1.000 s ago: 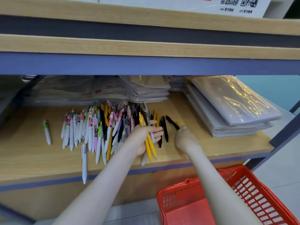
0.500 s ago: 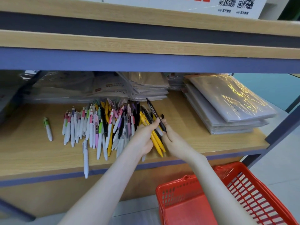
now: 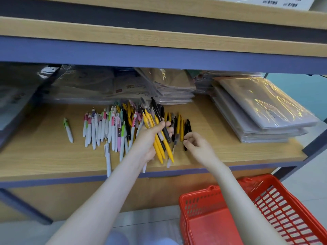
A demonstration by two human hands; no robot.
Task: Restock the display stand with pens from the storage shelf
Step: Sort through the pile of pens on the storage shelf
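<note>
Red basket [image 3: 198,206] cut off lower right, sign [image 3: 256,0] cropped at top, print unreadable, pens [image 3: 113,124] partly hidden behind left hand [image 3: 150,137]

1. Your shelf [image 3: 53,156] board looks like matt, wood-grain laminate, with a frame that looks like smooth blue-painted metal.
2. The pens [image 3: 99,128] have smooth plastic barrels with a slight sheen.
3. The packs [image 3: 265,103] wear glossy, crinkled clear film that catches glare.
4. The basket [image 3: 283,218] beside you is shiny red plastic mesh.

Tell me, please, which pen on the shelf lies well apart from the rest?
The white pen with the green top, alone at the far left; bare shelf separates it from the pile.
</note>
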